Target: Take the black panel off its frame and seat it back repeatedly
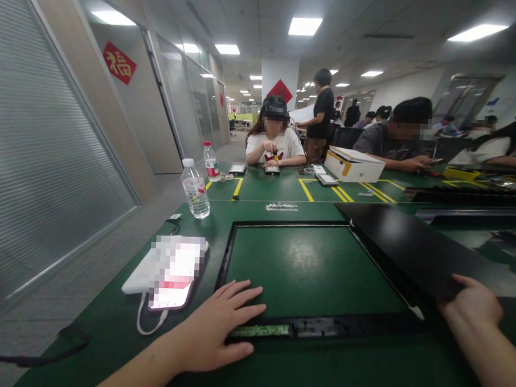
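A black rectangular frame (pixel 337 327) lies flat on the green table (pixel 297 269). My left hand (pixel 222 323) rests over its near left corner, fingers spread, beside a green circuit board strip (pixel 263 330) set in the near side. At the right, my right hand (pixel 473 308) grips the near edge of a thin black panel (pixel 413 251), thumb on top and the other fingers hidden beneath. The panel is tilted and partly overlaps the frame's right side. A thin pale strip (pixel 378 264) runs along that side, with a whitish tip near the close right corner.
On the left are a phone (pixel 177 290) on a cable, a white flat object (pixel 137 271) and water bottles (pixel 196 191). White scraps (pixel 282 206) lie beyond the frame. Across the table, a person (pixel 275 143) works near a white box (pixel 355 165). Long black strips (pixel 467 196) lie far right.
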Motion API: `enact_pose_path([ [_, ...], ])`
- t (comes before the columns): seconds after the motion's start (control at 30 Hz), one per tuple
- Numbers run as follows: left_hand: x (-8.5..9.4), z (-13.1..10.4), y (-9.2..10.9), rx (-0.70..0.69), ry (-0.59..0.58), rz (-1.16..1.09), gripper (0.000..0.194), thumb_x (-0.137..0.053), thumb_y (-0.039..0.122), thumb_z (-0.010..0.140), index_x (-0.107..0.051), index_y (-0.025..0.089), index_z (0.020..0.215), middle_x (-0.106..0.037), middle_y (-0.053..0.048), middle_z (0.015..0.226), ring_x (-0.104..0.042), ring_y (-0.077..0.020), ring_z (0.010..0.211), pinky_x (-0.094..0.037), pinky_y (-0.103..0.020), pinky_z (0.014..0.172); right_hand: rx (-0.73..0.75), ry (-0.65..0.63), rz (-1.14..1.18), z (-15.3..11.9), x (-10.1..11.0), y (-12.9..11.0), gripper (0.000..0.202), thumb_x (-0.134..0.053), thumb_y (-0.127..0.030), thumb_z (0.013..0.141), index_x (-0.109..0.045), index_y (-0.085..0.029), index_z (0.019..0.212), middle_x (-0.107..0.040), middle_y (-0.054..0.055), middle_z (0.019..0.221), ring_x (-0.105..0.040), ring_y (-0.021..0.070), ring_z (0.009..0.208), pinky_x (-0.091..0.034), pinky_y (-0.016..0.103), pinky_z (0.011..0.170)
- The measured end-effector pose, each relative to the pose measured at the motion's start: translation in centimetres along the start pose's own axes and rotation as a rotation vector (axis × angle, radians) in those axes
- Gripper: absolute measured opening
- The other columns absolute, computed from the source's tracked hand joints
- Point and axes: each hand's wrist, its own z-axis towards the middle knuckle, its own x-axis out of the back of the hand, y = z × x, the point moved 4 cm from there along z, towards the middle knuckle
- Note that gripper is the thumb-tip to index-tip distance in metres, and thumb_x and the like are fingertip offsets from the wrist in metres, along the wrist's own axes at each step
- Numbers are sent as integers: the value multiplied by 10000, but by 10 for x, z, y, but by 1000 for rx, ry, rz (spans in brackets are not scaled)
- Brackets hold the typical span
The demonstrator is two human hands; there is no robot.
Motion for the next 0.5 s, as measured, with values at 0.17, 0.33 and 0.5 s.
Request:
enact_pose_path([
  [0.17,-1,1,0,11,-14,16,717,-734,408,893,-508,385,1574,-406,-39,1701,-341,-422,1562,-301,-674,1243,-19,-1,29,-1,-2,4,344,-581,172,553,-579,-151,671,-731,43,1060,-672,125,650,-632,351,649],
  [0.33,-1,1,0,9,-12,17,732,-745,400,881,-510,371,1574,-410,-45,1699,-339,-427,1561,-301,-677,1242,-34,-92,-26,-3,-7,3,323,-589,158,637,-587,-158,707,-716,38,1032,-648,110,599,-627,319,646],
  [0.5,0,1,2,13,-8,5,718,-747,388,880,-525,375,1563,-418,-49,1695,-349,-423,1558,-295,-678,1243,-61,-207,-82,-1,-12,7,303,-562,139,712,-588,-163,733,-727,37,978,-655,107,593,-602,253,616],
])
